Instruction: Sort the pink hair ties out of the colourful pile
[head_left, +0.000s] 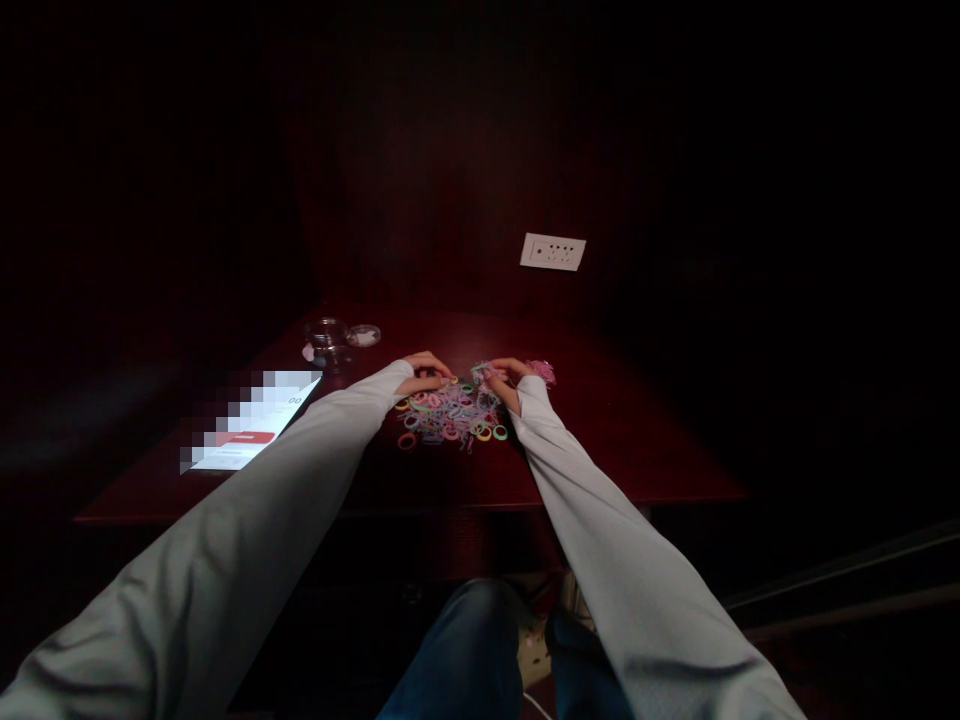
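Observation:
A pile of small pastel hair ties (450, 412), thick rings mixed with thin loops, lies on the dark red table (637, 465). At its upper left, my left hand (426, 370) is closed, with a yellow hair tie (453, 380) at the fingertips. My right hand (511, 374) reaches over the pile's right side, its fingers closed on a clump of hair ties (484, 372) in pale green and pink. Just beyond that hand sits a separate small heap of pink bands (541, 373). Both palms face away or inward and are partly hidden.
At the left back stand a clear round jar (327, 338) and a clear lid (364, 335). A lit tablet or phone (259, 425) lies by my left forearm. A white socket plate (553, 252) is on the back panel. The table's front edge runs below my forearms.

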